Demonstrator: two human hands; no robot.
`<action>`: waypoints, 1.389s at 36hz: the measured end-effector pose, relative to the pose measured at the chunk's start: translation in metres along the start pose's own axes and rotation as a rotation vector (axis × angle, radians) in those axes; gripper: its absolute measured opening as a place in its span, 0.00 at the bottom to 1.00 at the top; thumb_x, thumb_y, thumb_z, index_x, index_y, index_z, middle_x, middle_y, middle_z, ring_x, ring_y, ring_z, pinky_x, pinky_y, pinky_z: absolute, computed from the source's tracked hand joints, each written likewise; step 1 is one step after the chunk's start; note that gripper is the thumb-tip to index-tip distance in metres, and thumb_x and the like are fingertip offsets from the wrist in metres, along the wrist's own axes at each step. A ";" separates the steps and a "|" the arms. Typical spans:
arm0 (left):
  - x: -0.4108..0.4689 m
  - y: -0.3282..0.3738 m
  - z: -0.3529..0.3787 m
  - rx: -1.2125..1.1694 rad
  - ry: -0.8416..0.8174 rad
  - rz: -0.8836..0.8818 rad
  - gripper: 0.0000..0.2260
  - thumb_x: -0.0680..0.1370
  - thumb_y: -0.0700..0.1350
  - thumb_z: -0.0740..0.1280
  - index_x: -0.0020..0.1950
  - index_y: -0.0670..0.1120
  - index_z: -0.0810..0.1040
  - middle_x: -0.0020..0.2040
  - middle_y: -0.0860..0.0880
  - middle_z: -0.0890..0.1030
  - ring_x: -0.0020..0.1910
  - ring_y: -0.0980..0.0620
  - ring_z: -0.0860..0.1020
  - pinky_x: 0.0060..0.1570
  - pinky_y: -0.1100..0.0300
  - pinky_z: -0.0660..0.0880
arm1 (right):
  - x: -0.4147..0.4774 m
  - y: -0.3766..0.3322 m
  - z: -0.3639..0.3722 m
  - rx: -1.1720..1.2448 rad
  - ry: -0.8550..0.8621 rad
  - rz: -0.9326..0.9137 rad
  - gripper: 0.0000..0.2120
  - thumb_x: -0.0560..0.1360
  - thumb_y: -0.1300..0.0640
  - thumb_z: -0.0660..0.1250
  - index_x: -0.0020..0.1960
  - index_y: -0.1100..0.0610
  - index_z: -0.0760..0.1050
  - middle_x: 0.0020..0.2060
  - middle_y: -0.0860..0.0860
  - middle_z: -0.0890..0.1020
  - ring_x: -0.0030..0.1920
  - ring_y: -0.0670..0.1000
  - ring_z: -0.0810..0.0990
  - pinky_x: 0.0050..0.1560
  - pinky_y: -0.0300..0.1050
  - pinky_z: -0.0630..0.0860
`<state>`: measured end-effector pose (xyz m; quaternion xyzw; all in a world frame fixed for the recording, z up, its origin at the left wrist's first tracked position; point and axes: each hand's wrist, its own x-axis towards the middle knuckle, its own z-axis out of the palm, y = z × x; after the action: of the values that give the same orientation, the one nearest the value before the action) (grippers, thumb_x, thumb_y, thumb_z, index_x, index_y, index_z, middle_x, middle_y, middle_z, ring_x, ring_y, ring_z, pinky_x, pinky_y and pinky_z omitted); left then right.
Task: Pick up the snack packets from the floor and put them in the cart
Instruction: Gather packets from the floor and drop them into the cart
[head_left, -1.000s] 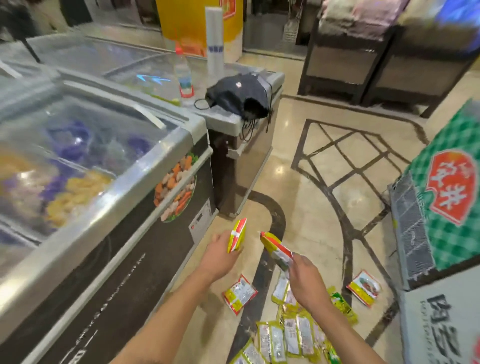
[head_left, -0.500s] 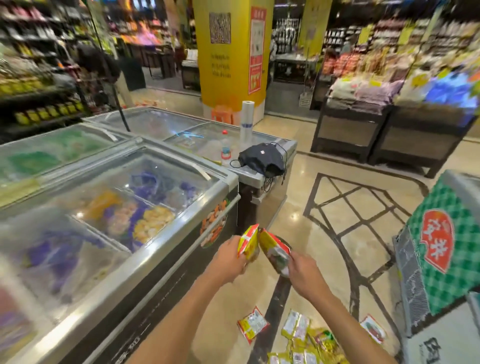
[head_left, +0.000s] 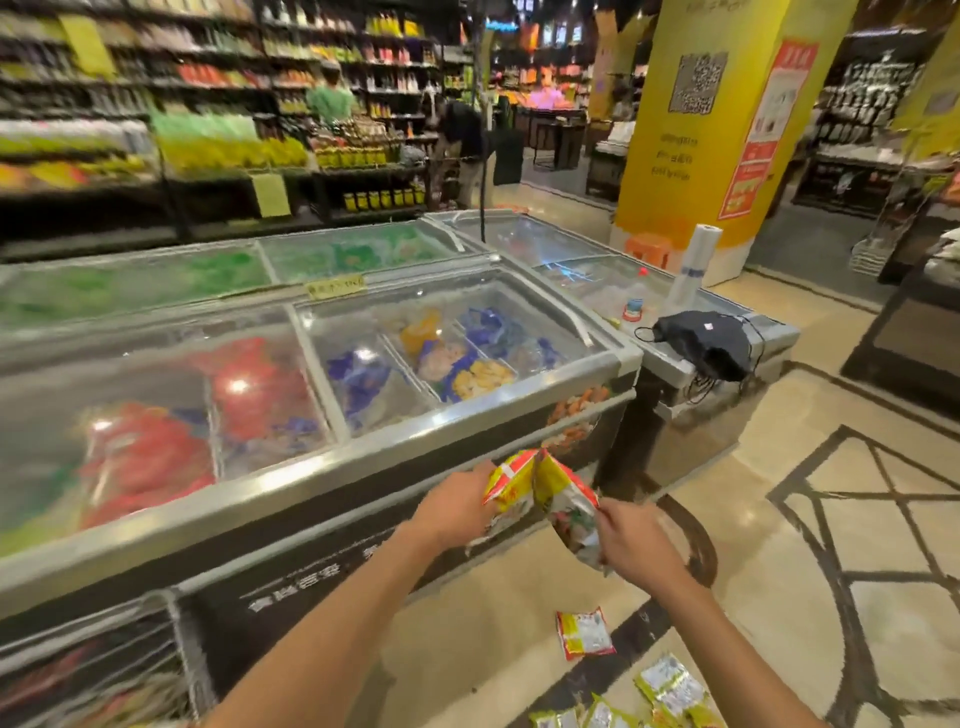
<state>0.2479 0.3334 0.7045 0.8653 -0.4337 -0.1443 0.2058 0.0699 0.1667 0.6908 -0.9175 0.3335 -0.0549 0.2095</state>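
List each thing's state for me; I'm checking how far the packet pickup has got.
Left hand: gripping the red-yellow packet
Right hand: gripping the yellow packet
Floor packets: lying flat, not yet picked up
Freezer lid: closed
Black bag: lying slumped
Bag roll: standing upright

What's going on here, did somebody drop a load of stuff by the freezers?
A person stands beside a chest freezer in a supermarket, collecting snack packets. The left hand grips a yellow and red packet, and the right hand grips a second packet right next to it. A red and yellow packet and several yellow-green packets lie on the floor below. I can't make out a cart in this view.
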 end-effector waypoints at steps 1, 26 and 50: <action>-0.014 -0.010 -0.003 0.008 0.025 -0.023 0.21 0.79 0.51 0.63 0.71 0.51 0.65 0.62 0.45 0.79 0.57 0.44 0.79 0.53 0.50 0.77 | -0.005 -0.008 0.007 -0.005 -0.009 -0.031 0.10 0.80 0.53 0.55 0.43 0.50 0.72 0.38 0.50 0.80 0.38 0.49 0.77 0.37 0.46 0.74; -0.386 -0.290 -0.049 -0.018 0.273 -0.777 0.09 0.76 0.40 0.63 0.56 0.46 0.74 0.53 0.45 0.79 0.54 0.43 0.77 0.48 0.51 0.71 | -0.090 -0.296 0.196 -0.011 -0.573 -0.567 0.10 0.76 0.54 0.58 0.41 0.55 0.76 0.36 0.50 0.82 0.35 0.48 0.81 0.39 0.49 0.80; -0.481 -0.444 -0.046 -0.148 0.211 -0.894 0.09 0.79 0.50 0.65 0.57 0.48 0.73 0.49 0.49 0.78 0.45 0.50 0.78 0.45 0.52 0.77 | -0.148 -0.460 0.346 -0.163 -0.738 -0.454 0.12 0.79 0.57 0.55 0.45 0.61 0.75 0.45 0.57 0.82 0.46 0.57 0.80 0.40 0.45 0.70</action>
<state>0.2939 0.9731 0.5651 0.9602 0.0168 -0.1608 0.2276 0.3102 0.6988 0.5765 -0.9392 0.0295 0.2585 0.2242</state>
